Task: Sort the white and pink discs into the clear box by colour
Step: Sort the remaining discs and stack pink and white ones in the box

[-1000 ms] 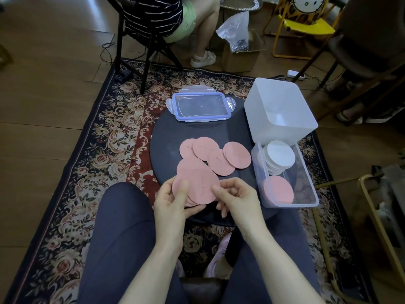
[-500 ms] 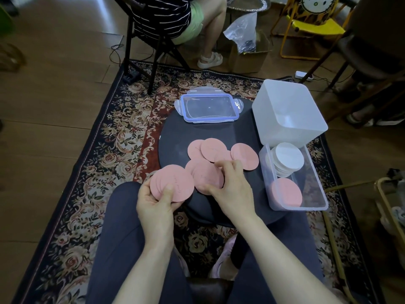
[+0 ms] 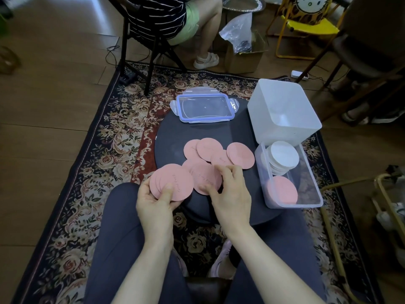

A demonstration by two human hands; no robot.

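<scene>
Pink discs (image 3: 219, 154): overlapping, flat on table; small fanned stack (image 3: 173, 183) held up (faint script). Clear box (image 3: 315, 183), right: white stack (image 3: 283, 157) far end, pink disc (image 3: 283, 190) near end.

Left hand (image 3: 154, 207) gripped a fanned stack of pink discs (image 3: 172, 184), right hand (image 3: 230, 194) pinched a loose pink disc (image 3: 205, 178) on the round black table (image 3: 171, 139), clear box (image 3: 306, 204) at three o'clock held white discs (image 3: 283, 156) and a pink one.

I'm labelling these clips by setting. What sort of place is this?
Probably a home living room, not a workshop: a floral rug on wooden flooring, a yellow child's chair behind, and another person sitting on a chair nearby.
</scene>
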